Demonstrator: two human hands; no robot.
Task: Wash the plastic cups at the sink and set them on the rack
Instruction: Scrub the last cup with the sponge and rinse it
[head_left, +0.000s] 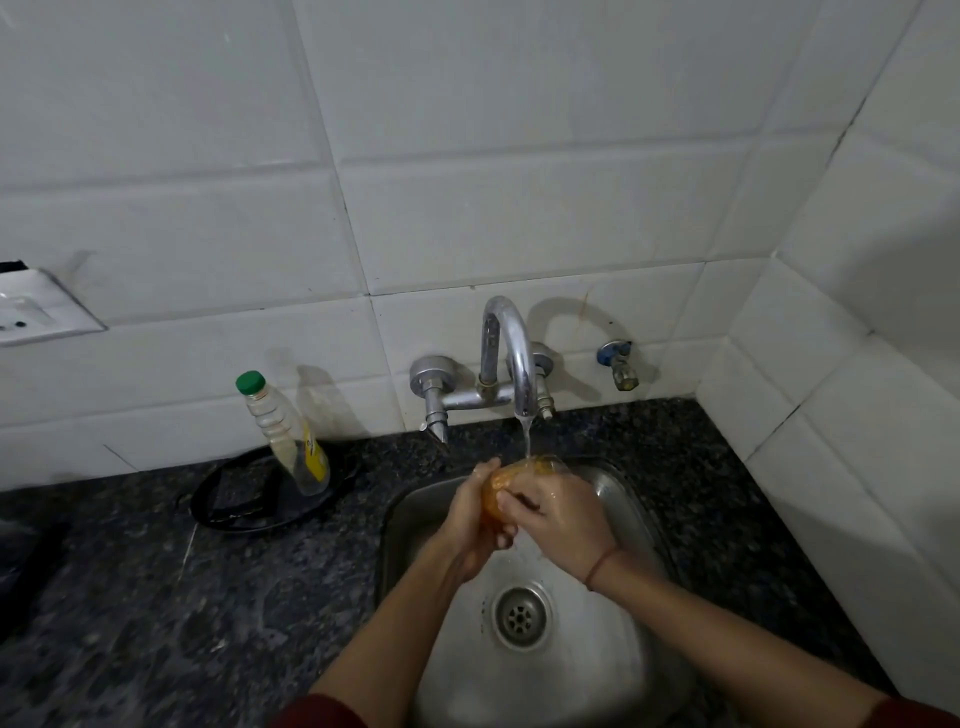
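both hands, left (467, 525) and right (558, 514), wrap the orange cup (498, 480) under the tap (511, 358) (so the stream rinses it) above the sink (415, 514).

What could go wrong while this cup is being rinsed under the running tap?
1. The orange cup is wet and gripped between the left hand and right hand; it might slip and drop into the sink.
2. Water from the tap strikes the cup and may splash onto the counter, perhaps toward the wall socket at the left.
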